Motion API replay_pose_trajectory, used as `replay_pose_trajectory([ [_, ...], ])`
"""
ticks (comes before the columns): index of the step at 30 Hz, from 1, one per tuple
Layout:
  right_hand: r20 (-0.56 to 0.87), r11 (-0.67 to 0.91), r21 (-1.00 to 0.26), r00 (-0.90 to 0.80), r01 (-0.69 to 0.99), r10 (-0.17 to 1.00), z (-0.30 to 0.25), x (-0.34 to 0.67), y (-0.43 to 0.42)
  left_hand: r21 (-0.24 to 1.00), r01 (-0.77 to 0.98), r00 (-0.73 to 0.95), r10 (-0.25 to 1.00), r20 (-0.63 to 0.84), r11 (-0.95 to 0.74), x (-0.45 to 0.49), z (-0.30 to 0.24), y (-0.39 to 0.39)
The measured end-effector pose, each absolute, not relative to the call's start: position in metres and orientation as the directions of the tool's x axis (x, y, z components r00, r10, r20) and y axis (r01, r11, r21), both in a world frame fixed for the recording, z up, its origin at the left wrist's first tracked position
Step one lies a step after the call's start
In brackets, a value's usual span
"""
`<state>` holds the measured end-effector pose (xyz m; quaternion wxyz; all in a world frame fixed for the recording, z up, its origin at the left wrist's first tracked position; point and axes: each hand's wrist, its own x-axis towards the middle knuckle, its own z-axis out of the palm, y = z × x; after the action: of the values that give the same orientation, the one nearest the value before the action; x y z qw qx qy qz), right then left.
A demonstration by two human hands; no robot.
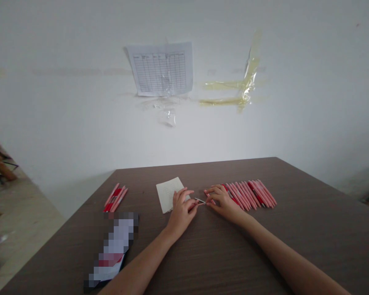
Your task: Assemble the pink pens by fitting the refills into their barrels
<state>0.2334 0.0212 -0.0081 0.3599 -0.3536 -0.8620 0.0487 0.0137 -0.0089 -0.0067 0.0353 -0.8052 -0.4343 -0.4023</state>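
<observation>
Hands at centre of tabletop, facing each other, fingertips near but apart. Left hand (182, 208): fingers curved, thumb and forefinger drawn narrow; cannot tell whether they grip anything. Right hand (223, 201): thumb and forefinger pinched on one end of a slim, pale, straight rod (199, 200), other fingers bent over a short stretch of pink. Rod is thin and looks smooth; material too small to tell. It lies in the gap between the hands, slanting down toward the right fingertips.

Just beyond the left hand, partly covered by its fingers: flat, cream, four-sided paper (165, 197), matte, faint marks on top. Beside the right hand: row of slender pink pens (244, 196), smooth barrels side by side and slanted, a few red and dark parts among them. Well apart, to the left: small group of pink and red pens (115, 198), likewise parallel. Nearer the left forearm: long, dark-edged object (119, 237), pixelated, identity unclear.

Tabletop (221, 254): brown, fine wood-like grain. Behind it, white wall (80, 114) with white printed sheet (162, 67), creased, ruled in a grid, and glossy yellowed tape strips (224, 101).
</observation>
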Motion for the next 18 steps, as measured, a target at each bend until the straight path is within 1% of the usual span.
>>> replay_pose_trajectory([
  [7, 0.576, 0.74, -0.358, -0.489, 0.57, 0.655, -0.0057, 0.2328, 0.0184, 0.298, 0.731, 0.307, 0.686, 0.66, -0.614, 0.0141, -0.0042, -0.0105],
  [18, 0.577, 0.749, -0.339, -0.503, 0.57, 0.644, -0.0098, 0.2321, 0.0204, 0.288, 0.723, 0.325, 0.677, 0.66, -0.628, 0.0148, -0.0048, -0.0104],
])
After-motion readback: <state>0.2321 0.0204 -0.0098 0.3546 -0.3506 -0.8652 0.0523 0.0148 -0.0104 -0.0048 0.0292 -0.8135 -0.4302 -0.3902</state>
